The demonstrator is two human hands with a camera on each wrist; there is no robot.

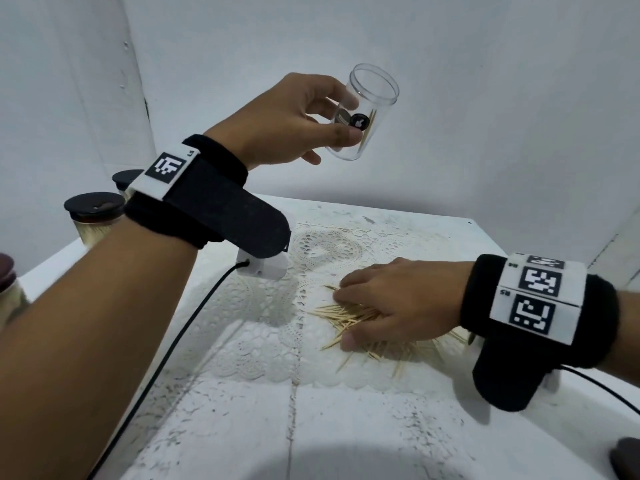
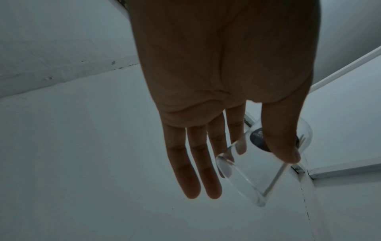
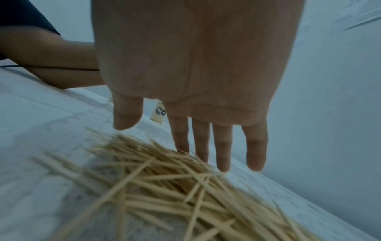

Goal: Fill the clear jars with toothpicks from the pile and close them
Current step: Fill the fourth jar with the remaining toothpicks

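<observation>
A: What is lying on the white surface [image 1: 242, 427] right now?

B: A lace mat [image 1: 277, 317] is covering the middle of it, and the pile of toothpicks [image 1: 349, 318] is sitting on the mat. At the far left edge, two jars with dark lids [image 1: 94, 216] are standing packed with toothpicks, so I judge those are already finished.

A: And the hands?

B: The left hand [image 1: 294, 116] is holding an open clear jar [image 1: 363, 112] up in the air, tilted, pinching it between thumb and fingers, well above the surface. It is looking nearly empty; a stick or two may be inside, but I cannot be sure. The right hand [image 1: 391, 299] is lying on the pile with its fingers [image 3: 222, 146] spread and fairly straight, the tips touching the toothpicks, not yet closing around any.

A: So which step is this?

B: I think it is the gathering of a bunch to load the jar. The next move is calling for the fingers to curl round a bundle, line the sticks up, and bring them to the jar's mouth, with the jar tipped toward them.

A: Any writing?

B: The jar is carrying a small round dark sticker [image 1: 358, 122], too small to read. The wrist bands are showing black-and-white square codes [image 1: 165, 167].
</observation>
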